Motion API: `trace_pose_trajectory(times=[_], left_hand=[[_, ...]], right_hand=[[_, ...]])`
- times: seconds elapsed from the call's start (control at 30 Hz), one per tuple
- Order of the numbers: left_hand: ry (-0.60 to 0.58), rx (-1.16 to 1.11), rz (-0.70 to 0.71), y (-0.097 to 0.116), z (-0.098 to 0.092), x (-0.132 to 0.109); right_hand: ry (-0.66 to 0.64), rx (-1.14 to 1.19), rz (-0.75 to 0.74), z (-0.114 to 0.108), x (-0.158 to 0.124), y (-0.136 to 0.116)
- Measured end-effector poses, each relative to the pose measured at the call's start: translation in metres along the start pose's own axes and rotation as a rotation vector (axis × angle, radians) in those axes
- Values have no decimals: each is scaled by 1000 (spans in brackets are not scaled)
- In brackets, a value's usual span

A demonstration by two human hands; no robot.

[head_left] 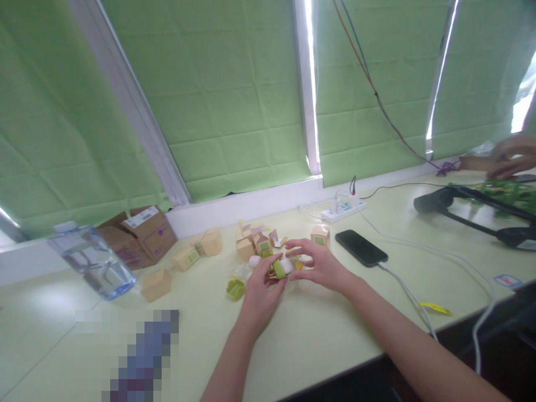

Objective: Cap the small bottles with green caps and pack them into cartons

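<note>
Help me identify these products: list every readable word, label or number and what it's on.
Nothing is legible.
White label on the cardboard box: print blurred.
Green labels on the small tan boxes: too small.
The blue-edged card, far right: blurred.
The green and white piece in the left hand: no print visible.

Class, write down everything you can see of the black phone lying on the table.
The phone is a slim black slab with rounded corners and a dark, glossy screen. It lies flat, face up, on the pale table, set at a slant, just right of the person's right hand without touching it. A white cable is plugged into its near end. Nothing rests on it.
</note>
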State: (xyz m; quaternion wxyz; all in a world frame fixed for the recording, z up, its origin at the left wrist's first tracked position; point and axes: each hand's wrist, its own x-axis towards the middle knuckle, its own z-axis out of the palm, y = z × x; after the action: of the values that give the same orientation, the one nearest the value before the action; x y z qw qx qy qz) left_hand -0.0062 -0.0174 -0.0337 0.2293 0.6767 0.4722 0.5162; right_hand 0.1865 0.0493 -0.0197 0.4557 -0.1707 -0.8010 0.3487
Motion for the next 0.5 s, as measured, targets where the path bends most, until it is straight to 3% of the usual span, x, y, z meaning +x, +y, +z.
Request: trace_pose_trajectory(times=[0.23, 0.5], left_hand=[[-19, -40, -45, -1, -1, 2], [2, -172, -147, 0, -2, 5]], right_hand=[[68, 52, 21, 7, 1, 6], [-16, 79, -4, 9, 1, 9]])
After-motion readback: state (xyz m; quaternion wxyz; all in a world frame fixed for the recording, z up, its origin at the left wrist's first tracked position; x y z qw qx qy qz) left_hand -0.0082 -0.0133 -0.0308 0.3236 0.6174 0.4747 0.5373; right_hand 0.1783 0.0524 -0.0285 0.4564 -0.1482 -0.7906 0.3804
